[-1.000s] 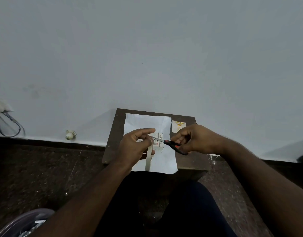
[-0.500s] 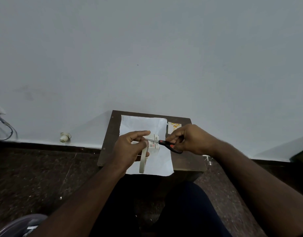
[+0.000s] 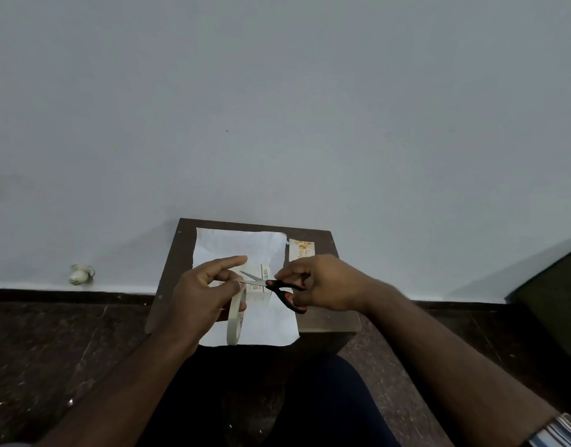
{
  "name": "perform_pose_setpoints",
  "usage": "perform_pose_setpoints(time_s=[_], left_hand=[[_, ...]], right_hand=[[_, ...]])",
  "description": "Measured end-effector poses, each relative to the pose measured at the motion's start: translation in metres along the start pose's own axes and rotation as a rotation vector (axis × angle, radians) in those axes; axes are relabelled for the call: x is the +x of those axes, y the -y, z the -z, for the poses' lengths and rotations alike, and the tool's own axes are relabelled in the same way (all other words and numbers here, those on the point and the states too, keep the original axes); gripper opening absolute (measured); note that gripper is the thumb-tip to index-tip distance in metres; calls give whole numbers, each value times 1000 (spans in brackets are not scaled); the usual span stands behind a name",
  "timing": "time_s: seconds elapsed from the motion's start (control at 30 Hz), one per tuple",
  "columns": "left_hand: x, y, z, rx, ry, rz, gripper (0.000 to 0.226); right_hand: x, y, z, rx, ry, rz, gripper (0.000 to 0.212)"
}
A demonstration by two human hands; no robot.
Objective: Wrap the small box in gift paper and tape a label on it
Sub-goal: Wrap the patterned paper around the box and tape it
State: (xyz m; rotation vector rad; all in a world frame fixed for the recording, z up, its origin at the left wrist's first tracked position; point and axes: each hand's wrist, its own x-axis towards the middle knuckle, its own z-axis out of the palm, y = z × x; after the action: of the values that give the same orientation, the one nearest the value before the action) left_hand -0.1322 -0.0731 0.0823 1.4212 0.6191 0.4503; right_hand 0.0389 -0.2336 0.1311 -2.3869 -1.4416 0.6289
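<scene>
Setting: a plain grey wall and dark speckled floor; a small dark wooden stool (image 3: 323, 321) stands against the wall, and everything below is placed relative to it.
Gift paper: a white sheet of gift paper (image 3: 236, 243) lies flat on the stool top, its near edge hanging just past the stool's front.
Small box: the small box (image 3: 260, 285), white with printed text, sits on the paper near the stool's middle, unwrapped.
Label: a pale label (image 3: 302, 250) with yellow print lies on the stool's far right corner, beside the paper.
Left hand: the left hand (image 3: 200, 298) pinches a pulled strip from the tape roll (image 3: 234, 321), which hangs from its fingers above the stool's front; the index finger is straight.
Right hand: the right hand (image 3: 323, 282) grips the black and red scissors (image 3: 277, 287) through the handles.
Change: a moment ago the blades looked nearly closed at the strip; now they gape around it, just above the box.
Meaning: probably the first piece of tape is about to be cut; folding the paper has not begun.
</scene>
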Motion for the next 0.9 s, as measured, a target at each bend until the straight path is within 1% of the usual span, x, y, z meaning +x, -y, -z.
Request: perform_pose_setpoints(time_s=[0.07, 0.1, 0.17, 0.23, 0.3, 0.33, 0.43, 0.6, 0.77, 0.8, 0.83, 0.87, 0.9], left_hand=[[1, 0, 0, -7, -9, -12, 37], [1, 0, 1, -19, -15, -15, 36], [2, 0, 1, -32, -25, -18, 35], [3, 2, 1, -39, -31, -21, 34], [3, 2, 1, -58, -26, -22, 35], [4, 3, 1, -69, -24, -16, 37], [6, 5, -1, -97, -9, 6, 39], [10, 10, 2, -124, -18, 37, 43], [12, 12, 3, -129, -14, 37, 44], [12, 12, 3, -131, -13, 39, 44], [12, 13, 4, -132, -11, 40, 45], [12, 14, 4, -134, -9, 40, 46], [12, 14, 4, -137, -6, 40, 47]], right_hand=[[0, -9, -2, 66, -1, -45, 37], [0, -16, -4, 142, -18, -79, 33], [0, -36, -9, 312, -111, -171, 25], [3, -60, -16, 406, -241, -301, 20], [8, -85, -27, 380, -372, -449, 13], [14, -96, -33, 338, -405, -513, 11], [37, -118, -50, 205, -398, -624, 12], [80, -126, -59, -8, -341, -676, 21], [94, -124, -60, -95, -275, -684, 16], [92, -122, -59, -75, -301, -673, 15], [88, -115, -57, -29, -362, -645, 14], [83, -105, -54, 60, -446, -601, 13], [77, -90, -51, 213, -539, -539, 11]])
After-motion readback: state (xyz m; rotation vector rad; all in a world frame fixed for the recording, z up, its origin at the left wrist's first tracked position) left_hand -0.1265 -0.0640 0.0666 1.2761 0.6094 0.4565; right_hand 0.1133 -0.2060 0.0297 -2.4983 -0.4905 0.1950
